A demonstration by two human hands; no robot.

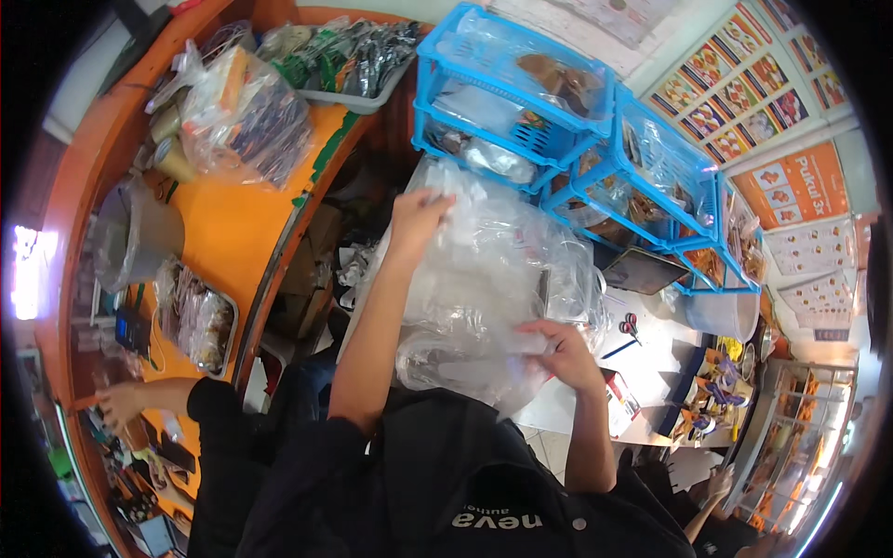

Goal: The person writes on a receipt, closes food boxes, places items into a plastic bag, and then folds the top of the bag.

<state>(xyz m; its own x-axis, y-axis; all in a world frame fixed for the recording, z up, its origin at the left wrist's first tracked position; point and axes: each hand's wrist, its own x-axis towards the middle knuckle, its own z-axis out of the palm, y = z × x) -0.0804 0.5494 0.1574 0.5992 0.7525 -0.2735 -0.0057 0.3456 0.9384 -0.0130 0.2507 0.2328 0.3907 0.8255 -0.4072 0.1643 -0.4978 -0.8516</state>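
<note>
A large heap of clear plastic bags (481,279) covers the white table before me. At the far end of the heap, my left hand (417,220) has its fingertips against the whitish plastic; whether they pinch it is unclear. Nearer my body, my right hand (571,354) holds a thin clear plastic bag (499,373) between thumb and fingers. That bag is blurred and hangs over the front of the heap.
Blue plastic racks (516,104) with bagged goods stand behind the heap. A dark tablet (643,270), scissors (629,324) and a pen (619,349) are at right. Left is an orange counter (223,223) with a tray of packets (199,314). A co-worker's hand (122,404) reaches over it.
</note>
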